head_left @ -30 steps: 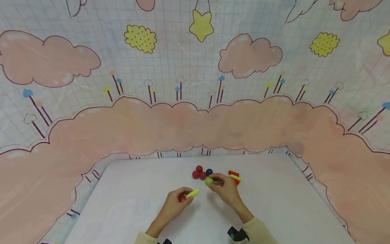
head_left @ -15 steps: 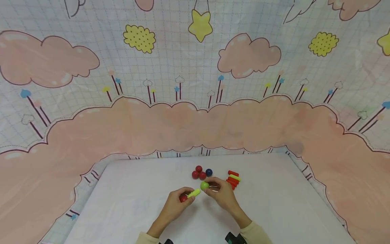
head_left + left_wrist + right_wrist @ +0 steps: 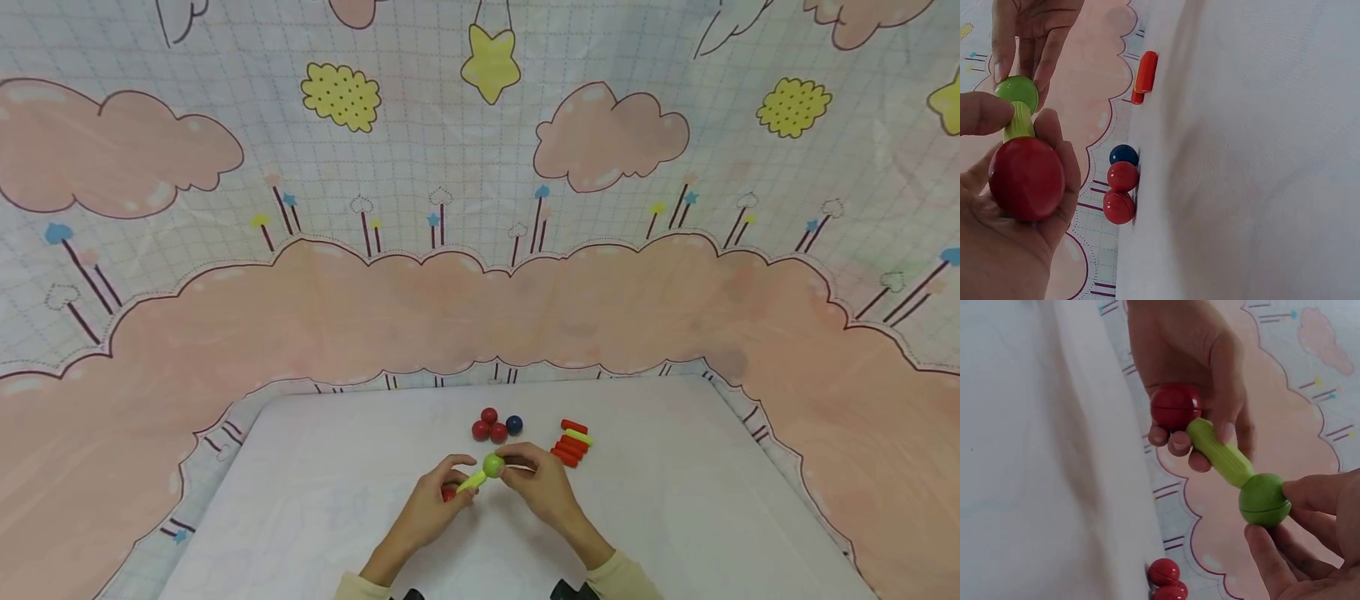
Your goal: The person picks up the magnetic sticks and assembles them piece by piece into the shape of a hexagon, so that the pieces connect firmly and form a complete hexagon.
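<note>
My left hand [image 3: 429,510] grips a yellow-green ribbed rod [image 3: 1221,453] with a red ball [image 3: 1175,407] at its near end, cradled by the fingers. Between thumb and fingertips my right hand [image 3: 546,487] pinches a green ball [image 3: 1265,500]. That ball touches the rod's far end, so red ball, rod and green ball stand in one line. Whether the rod is seated inside the green ball cannot be made out. In the left wrist view the red ball [image 3: 1027,179] partly covers the rod [image 3: 1019,120], with the green ball [image 3: 1018,94] beyond it.
Behind the hands on the white table [image 3: 315,467] sit three red balls [image 3: 489,426] and a dark blue ball [image 3: 514,425]. To their right lie several red rods [image 3: 570,448] and a yellow-green rod [image 3: 579,437]. A cloud-patterned cloth [image 3: 480,317] rises behind the table.
My right hand has brought the green ball left and toward me, from beside the blue ball to the rod's end. My left hand has stayed nearly still, holding the rod and red ball.
</note>
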The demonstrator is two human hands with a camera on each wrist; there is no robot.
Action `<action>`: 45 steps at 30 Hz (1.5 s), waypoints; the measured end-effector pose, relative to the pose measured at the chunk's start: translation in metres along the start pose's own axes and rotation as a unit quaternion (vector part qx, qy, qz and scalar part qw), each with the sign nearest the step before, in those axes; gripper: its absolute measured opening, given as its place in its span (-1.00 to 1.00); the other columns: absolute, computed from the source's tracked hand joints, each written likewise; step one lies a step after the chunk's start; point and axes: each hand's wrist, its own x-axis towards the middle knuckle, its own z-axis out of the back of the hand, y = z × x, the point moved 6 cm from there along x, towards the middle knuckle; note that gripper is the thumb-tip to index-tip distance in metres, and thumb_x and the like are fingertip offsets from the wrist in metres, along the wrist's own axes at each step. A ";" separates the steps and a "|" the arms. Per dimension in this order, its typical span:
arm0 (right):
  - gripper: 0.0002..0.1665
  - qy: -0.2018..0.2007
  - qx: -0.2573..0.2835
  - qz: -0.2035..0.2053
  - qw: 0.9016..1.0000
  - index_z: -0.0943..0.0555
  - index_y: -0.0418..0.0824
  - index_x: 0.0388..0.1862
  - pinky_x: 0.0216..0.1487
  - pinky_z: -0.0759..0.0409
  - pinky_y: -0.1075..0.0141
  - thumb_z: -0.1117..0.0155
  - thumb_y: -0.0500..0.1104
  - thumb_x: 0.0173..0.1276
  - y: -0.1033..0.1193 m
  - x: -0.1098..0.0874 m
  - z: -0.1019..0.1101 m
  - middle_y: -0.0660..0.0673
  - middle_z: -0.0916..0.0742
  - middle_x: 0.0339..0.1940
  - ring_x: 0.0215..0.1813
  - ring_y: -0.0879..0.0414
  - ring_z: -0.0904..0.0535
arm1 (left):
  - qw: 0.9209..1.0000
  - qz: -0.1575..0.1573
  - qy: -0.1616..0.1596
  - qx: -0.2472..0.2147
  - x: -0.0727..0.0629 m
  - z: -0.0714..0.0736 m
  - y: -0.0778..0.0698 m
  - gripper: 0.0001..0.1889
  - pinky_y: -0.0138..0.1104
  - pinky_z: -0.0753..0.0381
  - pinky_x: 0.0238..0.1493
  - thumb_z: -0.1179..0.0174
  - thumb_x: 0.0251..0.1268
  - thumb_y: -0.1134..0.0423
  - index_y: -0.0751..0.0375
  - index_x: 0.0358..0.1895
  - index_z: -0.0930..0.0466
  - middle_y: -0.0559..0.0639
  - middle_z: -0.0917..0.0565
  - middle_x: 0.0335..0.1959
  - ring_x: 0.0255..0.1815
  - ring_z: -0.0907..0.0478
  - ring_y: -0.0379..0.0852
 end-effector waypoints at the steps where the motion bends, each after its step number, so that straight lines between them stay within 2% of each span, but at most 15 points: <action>1: -0.70 0.005 0.002 0.000 1.000 -0.64 -0.26 0.00 0.05 -0.65 0.31 -0.38 -0.28 0.28 0.000 0.000 -0.002 -0.26 -0.70 0.03 0.10 -0.15 -0.67 | 1.000 -0.002 0.009 -0.008 0.000 -0.001 0.000 -0.59 -0.48 -0.53 -0.39 -0.24 0.32 0.34 0.20 0.21 -0.44 0.16 -0.73 -0.23 -0.40 -0.58 -0.29; 6: -0.71 0.020 -0.017 -0.003 1.000 -0.65 -0.23 -0.04 0.01 -0.67 0.32 -0.41 -0.23 0.26 -0.002 -0.001 -0.008 -0.22 -0.71 -0.01 0.07 -0.08 -0.68 | 0.999 0.002 0.031 -0.020 0.000 -0.003 0.001 -0.55 -0.46 -0.51 -0.45 -0.26 0.33 0.27 0.10 0.26 -0.42 0.10 -0.69 -0.30 -0.47 -0.59 -0.26; 11: -0.71 0.028 -0.038 -0.002 0.999 -0.67 -0.18 -0.05 -0.05 -0.68 0.34 -0.43 -0.19 0.25 0.000 0.001 -0.011 -0.19 -0.72 -0.03 0.03 -0.04 -0.69 | 1.000 0.006 0.023 0.007 0.001 -0.002 0.003 -0.54 -0.47 -0.46 -0.48 -0.30 0.29 0.12 0.03 0.24 -0.49 -0.03 -0.61 -0.39 -0.53 -0.48 -0.34; 15: -0.71 0.025 -0.069 0.007 0.997 -0.67 -0.18 -0.03 -0.05 -0.67 0.37 -0.41 -0.16 0.28 0.006 0.001 -0.007 -0.15 -0.75 -0.05 0.01 -0.02 -0.69 | 0.999 -0.004 0.019 0.028 0.001 0.000 0.002 -0.54 -0.46 -0.47 -0.50 -0.29 0.30 0.08 0.05 0.23 -0.51 -0.04 -0.61 -0.41 -0.54 -0.48 -0.34; 18: -0.71 0.012 -0.096 0.010 0.995 -0.67 -0.15 -0.03 -0.04 -0.65 0.41 -0.40 -0.14 0.29 0.009 0.000 0.001 -0.11 -0.76 -0.07 0.00 0.01 -0.69 | 0.999 -0.009 0.022 0.029 0.001 0.000 0.001 -0.54 -0.44 -0.50 -0.49 -0.28 0.31 0.09 0.09 0.23 -0.50 -0.03 -0.64 -0.39 -0.54 -0.52 -0.33; 24: -0.72 -0.029 -0.111 0.007 0.993 -0.67 -0.11 -0.03 -0.03 -0.63 0.43 -0.41 -0.18 0.27 0.012 0.001 0.022 -0.06 -0.76 -0.10 -0.02 0.04 -0.68 | 0.999 -0.005 0.017 0.031 0.000 0.002 0.005 -0.55 -0.44 -0.51 -0.49 -0.28 0.31 0.12 0.10 0.23 -0.50 -0.03 -0.64 -0.36 -0.53 -0.53 -0.32; 30: -0.73 -0.068 -0.128 -0.016 0.989 -0.69 -0.11 -0.08 -0.03 -0.63 0.39 -0.43 -0.24 0.23 0.003 0.004 0.046 0.02 -0.76 -0.17 -0.05 0.09 -0.68 | 0.999 0.004 0.010 0.040 -0.001 0.004 0.009 -0.54 -0.46 -0.50 -0.48 -0.29 0.31 0.11 0.12 0.24 -0.49 -0.04 -0.63 -0.35 -0.52 -0.51 -0.32; 34: -0.75 -0.079 -0.134 -0.025 0.988 -0.70 -0.12 -0.09 0.00 -0.65 0.34 -0.43 -0.26 0.23 -0.005 0.003 0.058 -0.02 -0.77 -0.16 -0.07 0.10 -0.68 | 0.999 0.006 0.011 0.039 -0.001 0.005 0.009 -0.53 -0.45 -0.50 -0.48 -0.29 0.31 0.10 0.11 0.24 -0.50 -0.04 -0.63 -0.34 -0.51 -0.51 -0.32; 40: -0.74 -0.098 -0.147 -0.033 0.984 -0.71 -0.13 -0.10 -0.02 -0.58 0.48 -0.43 -0.27 0.22 -0.012 0.000 0.072 -0.09 -0.77 -0.11 -0.06 0.07 -0.68 | 0.999 0.002 0.007 0.036 -0.004 0.007 0.010 -0.55 -0.45 -0.51 -0.48 -0.29 0.30 0.11 0.10 0.23 -0.50 -0.03 -0.65 -0.33 -0.51 -0.52 -0.33; 45: -0.73 -0.107 -0.161 -0.040 0.980 -0.71 -0.15 -0.08 -0.04 -0.58 0.48 -0.45 -0.26 0.21 -0.022 -0.001 0.081 -0.09 -0.77 -0.13 -0.04 0.04 -0.66 | 0.999 0.001 0.006 0.037 -0.005 0.007 0.013 -0.55 -0.46 -0.51 -0.47 -0.29 0.30 0.12 0.09 0.23 -0.50 -0.03 -0.65 -0.33 -0.51 -0.52 -0.34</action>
